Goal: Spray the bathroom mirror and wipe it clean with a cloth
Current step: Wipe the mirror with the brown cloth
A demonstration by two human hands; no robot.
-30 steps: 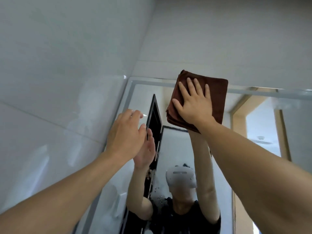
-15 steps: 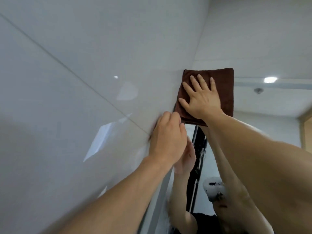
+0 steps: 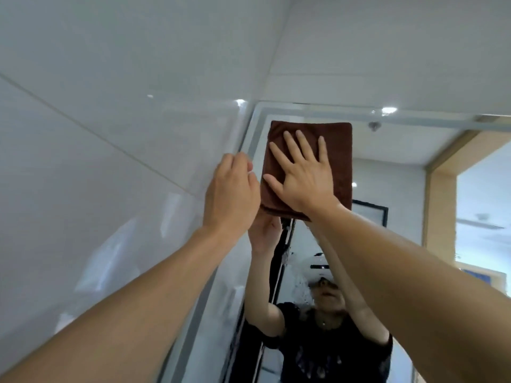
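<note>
Glossy white wall tiles (image 3: 116, 111) fill the head view, meeting the mirror (image 3: 392, 167) at a corner. A folded brown cloth (image 3: 338, 161) lies flat against the mirror's upper left corner, just below its top edge. The right hand (image 3: 302, 179) presses on the cloth, palm flat and fingers spread. The left hand (image 3: 231, 196), fingers loosely curled and holding nothing, rests at the mirror's left edge, just beside the cloth.

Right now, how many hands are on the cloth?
1. The right hand is spread flat on the brown cloth, pressing it to the mirror near its top-left corner. The left hand sits beside it at the mirror's edge.
</note>
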